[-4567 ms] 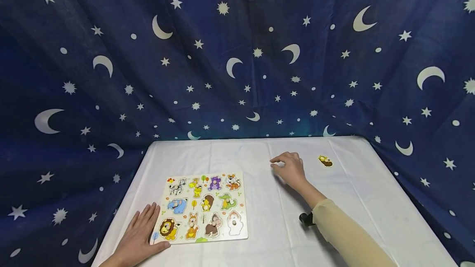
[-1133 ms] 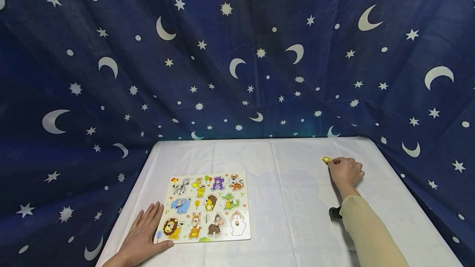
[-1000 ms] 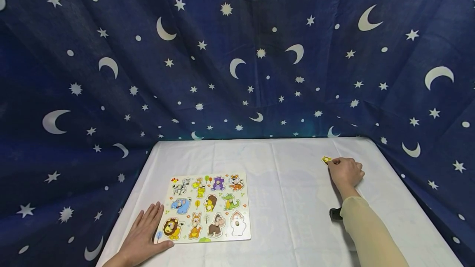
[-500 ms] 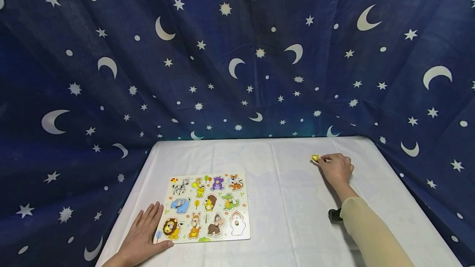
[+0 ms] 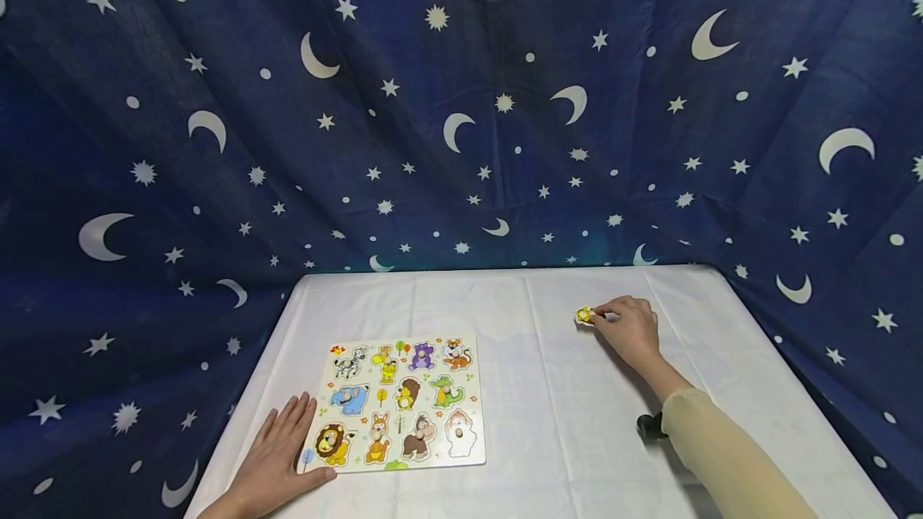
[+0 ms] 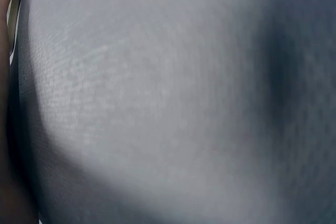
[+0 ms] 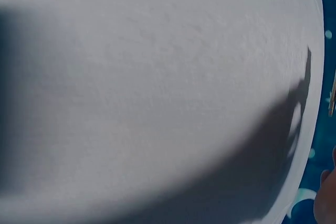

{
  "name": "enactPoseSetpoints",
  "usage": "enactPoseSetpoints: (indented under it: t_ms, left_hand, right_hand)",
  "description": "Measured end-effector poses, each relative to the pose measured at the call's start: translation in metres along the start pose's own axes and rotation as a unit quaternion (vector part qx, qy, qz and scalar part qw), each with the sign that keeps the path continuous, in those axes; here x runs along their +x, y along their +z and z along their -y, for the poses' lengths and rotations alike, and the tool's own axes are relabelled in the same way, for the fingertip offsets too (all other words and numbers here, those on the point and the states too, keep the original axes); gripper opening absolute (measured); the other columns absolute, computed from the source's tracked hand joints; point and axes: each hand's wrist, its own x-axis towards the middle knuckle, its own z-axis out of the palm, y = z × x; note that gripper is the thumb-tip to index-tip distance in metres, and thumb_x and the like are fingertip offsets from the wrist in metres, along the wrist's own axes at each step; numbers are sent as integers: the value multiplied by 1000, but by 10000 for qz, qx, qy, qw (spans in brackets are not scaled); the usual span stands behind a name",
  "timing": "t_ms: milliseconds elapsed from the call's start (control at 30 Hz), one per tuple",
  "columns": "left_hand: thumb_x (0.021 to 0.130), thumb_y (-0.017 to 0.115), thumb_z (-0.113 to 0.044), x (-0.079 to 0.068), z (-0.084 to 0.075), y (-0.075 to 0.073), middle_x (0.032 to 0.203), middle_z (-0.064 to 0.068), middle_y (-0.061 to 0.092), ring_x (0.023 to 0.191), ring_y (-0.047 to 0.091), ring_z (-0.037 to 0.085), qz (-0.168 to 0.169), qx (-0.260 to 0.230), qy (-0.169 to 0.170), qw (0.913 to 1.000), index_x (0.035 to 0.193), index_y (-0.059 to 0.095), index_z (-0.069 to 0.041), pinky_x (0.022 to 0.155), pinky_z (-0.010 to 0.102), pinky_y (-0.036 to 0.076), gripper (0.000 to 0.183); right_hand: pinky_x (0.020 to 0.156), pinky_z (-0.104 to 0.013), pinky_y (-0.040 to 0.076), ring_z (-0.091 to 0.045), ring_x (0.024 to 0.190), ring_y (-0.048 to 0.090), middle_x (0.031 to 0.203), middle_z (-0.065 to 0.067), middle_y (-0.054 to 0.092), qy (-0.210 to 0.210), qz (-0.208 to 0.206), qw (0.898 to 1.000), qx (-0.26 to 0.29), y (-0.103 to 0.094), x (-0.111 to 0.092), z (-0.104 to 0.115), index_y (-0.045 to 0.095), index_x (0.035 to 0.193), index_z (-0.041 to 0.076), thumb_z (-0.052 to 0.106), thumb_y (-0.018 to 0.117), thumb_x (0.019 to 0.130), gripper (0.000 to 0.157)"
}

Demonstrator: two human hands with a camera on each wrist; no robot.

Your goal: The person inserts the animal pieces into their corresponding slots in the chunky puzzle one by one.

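Between its thumb and fingers my right hand (image 5: 630,332) pinches a small yellow-and-brown animal puzzle piece (image 5: 583,315), in the far right part of the white-covered table. In the right wrist view only fingertips (image 7: 326,200) and a thin edge of the puzzle piece (image 7: 333,98) show at the right border. My left hand (image 5: 270,455) lies spread flat at the left side of a wooden animal puzzle board (image 5: 476,456), its thumb by the near left corner. Colourful animals fill most of the board; a pale white figure shape (image 5: 460,443) lies at its near right corner.
A white cloth (image 5: 534,407) with folds covers the table. Behind and beside it hangs a dark blue curtain (image 5: 404,126) with moons and stars. A black wrist camera (image 5: 651,426) sits under my right forearm. The left wrist view shows mostly blurred cloth (image 6: 136,87).
My right hand reached to the far right, took the puzzle piece and has carried it leftward. My left hand and the board have stayed in place.
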Motion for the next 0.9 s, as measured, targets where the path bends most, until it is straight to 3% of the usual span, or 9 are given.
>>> enactPoseSetpoints:
  t_ms: [267, 467, 900]
  left_hand:
    - [77, 70, -76, 0, -1, -1, 164, 17, 32, 157, 3, 15, -10, 29, -14, 10000, 160, 30, -3, 125, 35, -6, 118]
    - [76, 71, -76, 1, -2, -1, 162, 19, 35, 157, 8, 18, -64, 25, -13, 10000, 159, 32, -2, 126, 36, -4, 118]
    - [77, 69, -78, 1, 0, -1, 163, 19, 33, 157, 7, 20, 108, 28, -60, 9999, 160, 31, -1, 126, 37, -5, 119]
  right_hand:
    - [90, -52, 37, -32, 110, 50, 102, -4, 66, -431, 486, 9979, 31, 4, -10, 10, 81, 96, 14, 27, 81, 88, 16]
    - [89, -51, 39, -30, 109, 51, 99, 0, 66, -673, 739, 9949, -120, 4, -19, 16, 82, 96, 17, 30, 82, 88, 15]
    - [82, -43, 39, -20, 97, 51, 91, 11, 61, -1358, 1153, 9839, -155, 3, -34, 17, 83, 92, 28, 28, 87, 83, 10]
